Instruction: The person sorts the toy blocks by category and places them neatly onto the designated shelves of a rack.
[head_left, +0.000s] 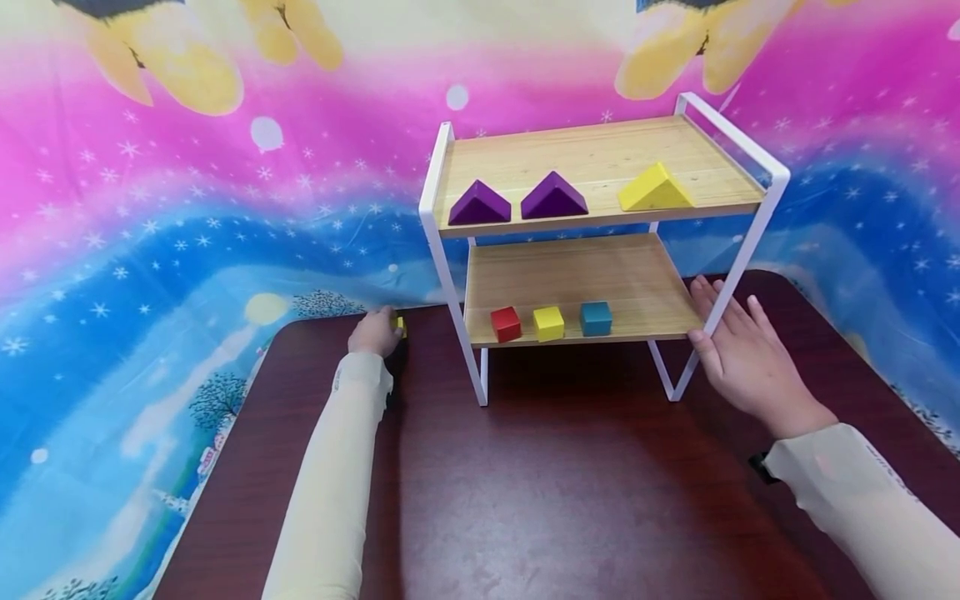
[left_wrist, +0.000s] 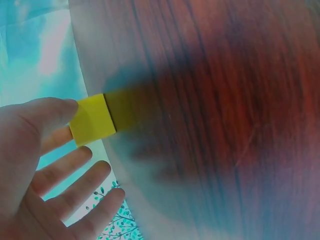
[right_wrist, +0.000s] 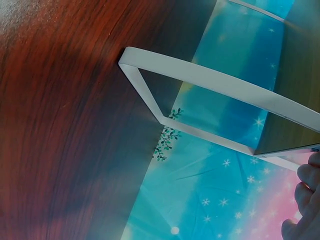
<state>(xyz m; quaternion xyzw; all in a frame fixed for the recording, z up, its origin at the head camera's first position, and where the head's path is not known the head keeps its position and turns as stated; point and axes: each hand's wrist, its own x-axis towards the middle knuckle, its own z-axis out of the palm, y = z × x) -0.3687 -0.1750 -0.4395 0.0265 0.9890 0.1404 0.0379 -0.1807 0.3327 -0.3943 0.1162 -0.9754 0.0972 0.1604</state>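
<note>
At the table's far left edge my left hand (head_left: 375, 332) pinches a yellow cube (left_wrist: 92, 120) between thumb and index finger; the other fingers spread loosely beside it. The cube's lower face meets or nearly meets the dark tabletop. A two-tier wooden rack (head_left: 570, 275) with a white metal frame stands right of that hand. My right hand (head_left: 753, 367) lies along the rack's right side, fingers fairly straight behind the front leg, thumb at the lower shelf's corner. In the right wrist view only part of that hand (right_wrist: 309, 200) shows, beside the frame.
On the lower shelf sit a red cube (head_left: 506, 324), a yellow cube (head_left: 548, 323) and a teal cube (head_left: 596, 318). Two purple triangular blocks (head_left: 480, 204) and a yellow one (head_left: 656, 187) stand on the top shelf. A patterned curtain (head_left: 225, 167) hangs behind the dark table (head_left: 555, 500).
</note>
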